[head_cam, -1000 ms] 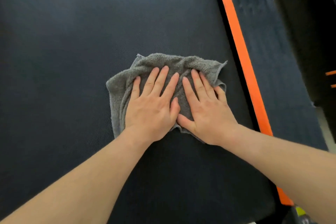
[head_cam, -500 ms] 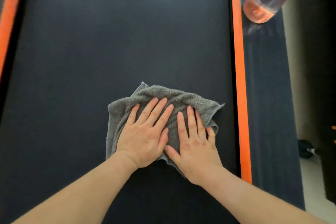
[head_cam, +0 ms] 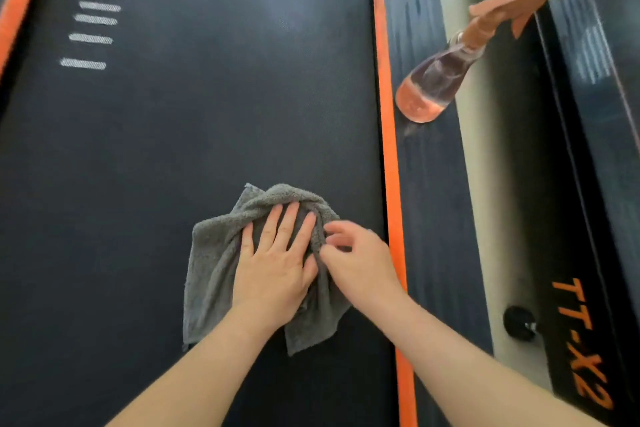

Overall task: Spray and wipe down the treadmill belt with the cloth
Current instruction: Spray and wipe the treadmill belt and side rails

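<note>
Well beyond the right hand [head_cam: 363,263], a spray bottle [head_cam: 433,83] of pink liquid rests on the side rail [head_cam: 436,218], past the orange strip [head_cam: 388,149]. The left hand [head_cam: 277,270] presses flat, fingers straight, on the grey cloth [head_cam: 214,263]; the right pinches its bunched edge. Both lie on the dark belt [head_cam: 207,97], with white dashes [head_cam: 97,7] far ahead of the left hand.
</note>
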The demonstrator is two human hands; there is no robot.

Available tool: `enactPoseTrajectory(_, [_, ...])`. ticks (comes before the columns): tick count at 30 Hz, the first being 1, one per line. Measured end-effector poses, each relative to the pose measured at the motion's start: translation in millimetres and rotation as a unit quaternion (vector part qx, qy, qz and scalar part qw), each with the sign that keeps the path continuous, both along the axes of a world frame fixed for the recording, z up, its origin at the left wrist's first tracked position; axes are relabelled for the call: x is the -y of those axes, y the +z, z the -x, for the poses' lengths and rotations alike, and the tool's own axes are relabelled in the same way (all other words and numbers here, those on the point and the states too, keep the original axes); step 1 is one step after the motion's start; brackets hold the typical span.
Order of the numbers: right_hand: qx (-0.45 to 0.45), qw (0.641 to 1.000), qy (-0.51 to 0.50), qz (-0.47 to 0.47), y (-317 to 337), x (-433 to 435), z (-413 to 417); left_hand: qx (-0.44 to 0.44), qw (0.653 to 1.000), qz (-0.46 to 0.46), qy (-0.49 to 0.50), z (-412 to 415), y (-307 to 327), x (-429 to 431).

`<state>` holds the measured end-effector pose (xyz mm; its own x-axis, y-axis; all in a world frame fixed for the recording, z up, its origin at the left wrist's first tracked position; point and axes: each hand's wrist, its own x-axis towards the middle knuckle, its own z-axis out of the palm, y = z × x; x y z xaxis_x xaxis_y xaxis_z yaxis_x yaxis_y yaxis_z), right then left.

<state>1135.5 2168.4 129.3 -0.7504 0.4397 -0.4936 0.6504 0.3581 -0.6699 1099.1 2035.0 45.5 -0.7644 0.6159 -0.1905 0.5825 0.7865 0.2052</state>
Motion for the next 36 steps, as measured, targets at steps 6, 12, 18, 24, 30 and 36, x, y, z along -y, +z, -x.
enactPoseTrajectory(6, [-0.095,0.958,-0.268,0.018,-2,-111,91,-0.018,0.989,-0.029,0.145,23,-4,-79])
enactPoseTrajectory(12, [-0.182,0.940,-0.274,-0.088,12,-189,138,-0.035,0.981,-0.018,0.190,23,-12,-101])
enactPoseTrajectory(18, [-0.344,0.913,-0.209,-0.067,39,-182,178,-0.040,0.980,0.005,0.193,28,-10,-100])
enactPoseTrajectory(24, [-0.316,0.937,-0.130,0.066,42,-129,130,-0.036,0.979,-0.006,0.199,28,-5,-102])
enactPoseTrajectory(30, [-0.123,0.962,-0.039,0.240,52,-59,40,-0.028,0.991,-0.026,0.130,30,-8,-82])
enactPoseTrajectory(36, [0.011,0.965,-0.068,0.253,45,14,-35,-0.029,0.997,-0.021,0.069,-41,-11,56])
